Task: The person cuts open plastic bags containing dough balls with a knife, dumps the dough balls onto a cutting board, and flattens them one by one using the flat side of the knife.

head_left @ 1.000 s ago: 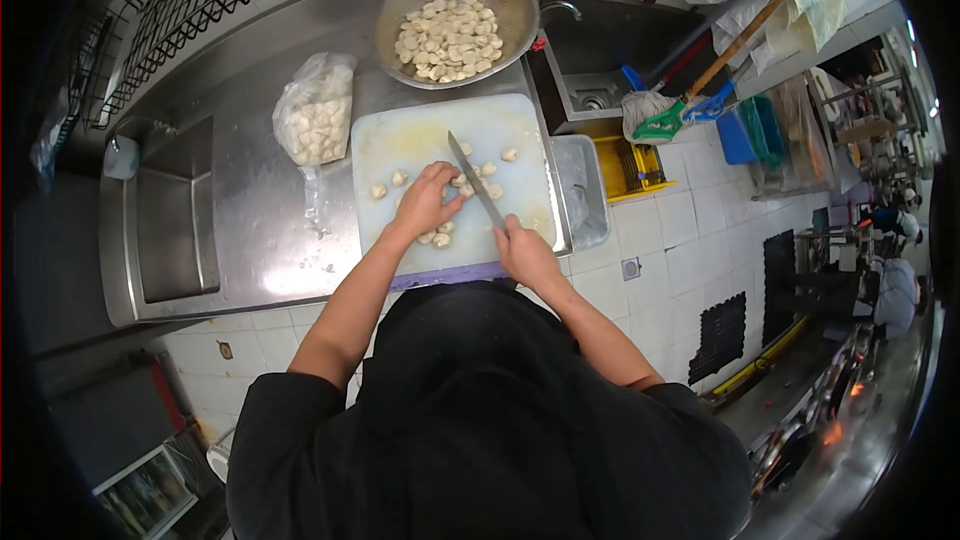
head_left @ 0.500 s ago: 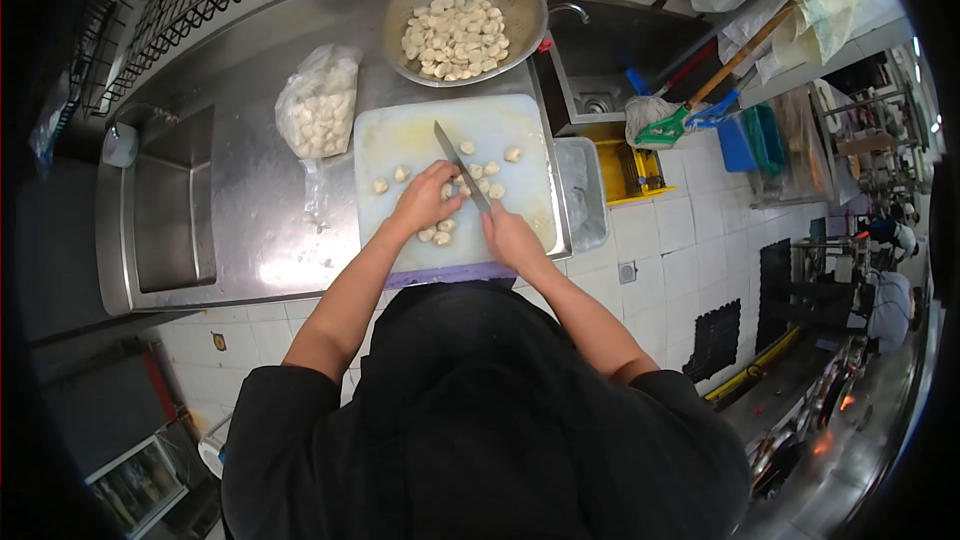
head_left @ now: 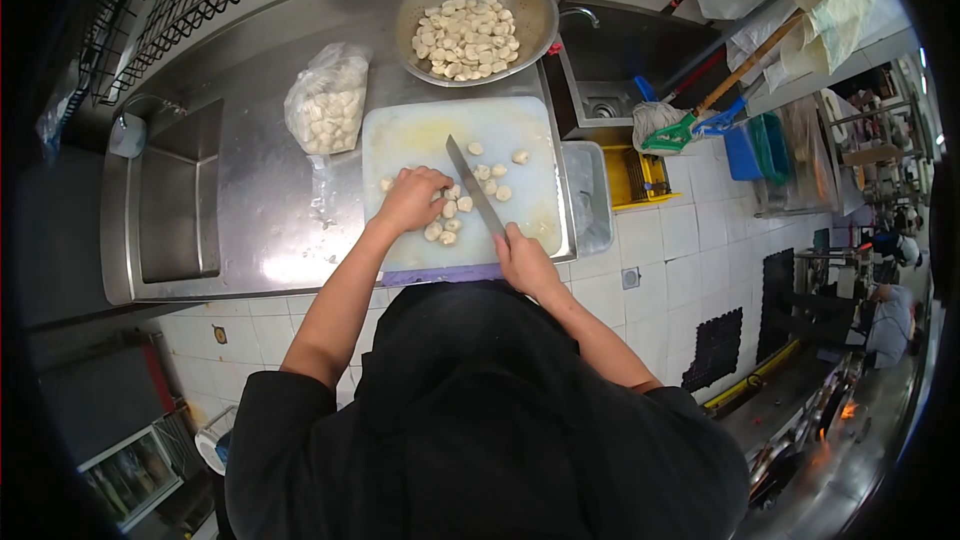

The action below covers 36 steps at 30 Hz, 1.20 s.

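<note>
My right hand (head_left: 528,262) grips the handle of a kitchen knife (head_left: 474,185), its long blade slanting up and left over the white cutting board (head_left: 400,252). My left hand (head_left: 410,200) is on the board left of the blade, fingers curled with a small pale ball (head_left: 437,196) at the fingertips and thumb. Several more pale round balls (head_left: 450,225), perhaps fish balls, lie close to that hand. Across the blade is another loose group of balls (head_left: 490,180). What is under the left palm is hidden.
A perforated steel colander (head_left: 548,25) of pale pieces stands behind the board, a clear bag of balls (head_left: 330,110) to its left. Sinks (head_left: 180,205) (head_left: 605,105) lie on both sides. A clear plastic bin (head_left: 590,200) stands right of the board. Another person (head_left: 890,325) is at far right.
My left hand has moved left, away from the blade. The knife and my right hand have shifted slightly right and down, with the view shifting a little too.
</note>
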Tool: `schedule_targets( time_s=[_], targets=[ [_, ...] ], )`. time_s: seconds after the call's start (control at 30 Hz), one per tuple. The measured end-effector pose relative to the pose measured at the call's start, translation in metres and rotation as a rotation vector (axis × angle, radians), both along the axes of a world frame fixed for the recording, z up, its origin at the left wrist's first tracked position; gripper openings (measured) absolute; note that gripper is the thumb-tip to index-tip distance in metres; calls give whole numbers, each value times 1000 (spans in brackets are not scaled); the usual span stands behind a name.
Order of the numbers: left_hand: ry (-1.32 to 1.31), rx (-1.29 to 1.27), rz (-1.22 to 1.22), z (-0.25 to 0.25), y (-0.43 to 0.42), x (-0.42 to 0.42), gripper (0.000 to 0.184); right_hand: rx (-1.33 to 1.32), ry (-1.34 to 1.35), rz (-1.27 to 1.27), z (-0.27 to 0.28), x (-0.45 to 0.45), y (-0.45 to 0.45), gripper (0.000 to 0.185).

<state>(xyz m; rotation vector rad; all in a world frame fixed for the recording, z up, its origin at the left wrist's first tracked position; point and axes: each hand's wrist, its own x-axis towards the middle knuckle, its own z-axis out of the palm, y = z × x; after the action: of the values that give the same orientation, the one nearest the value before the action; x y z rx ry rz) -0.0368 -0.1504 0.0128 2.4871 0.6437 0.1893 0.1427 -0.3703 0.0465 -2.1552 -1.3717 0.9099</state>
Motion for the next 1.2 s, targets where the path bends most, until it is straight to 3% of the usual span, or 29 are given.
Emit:
schedule_targets(
  time_s=[0.27, 0.67, 0.8, 1.0, 1.2],
  targets=[
    [-19, -77, -142, 15, 1, -9, 45, 48, -91, -1, 2, 2, -1, 29],
    [-52, -81, 21, 0, -16, -14, 41, 10, -34, 4, 24, -9, -5, 28],
    [-43, -134, -19, 5, -10, -20, 43, -14, -8, -7, 25, -19, -8, 29],
    [-65, -3, -132, -1, -15, -24, 43, -10, 16, -73, 14, -41, -9, 28],
    [-73, -36, -91, -10, -18, -26, 43, 2, -12, -106, 15, -51, -5, 28]
  ],
)
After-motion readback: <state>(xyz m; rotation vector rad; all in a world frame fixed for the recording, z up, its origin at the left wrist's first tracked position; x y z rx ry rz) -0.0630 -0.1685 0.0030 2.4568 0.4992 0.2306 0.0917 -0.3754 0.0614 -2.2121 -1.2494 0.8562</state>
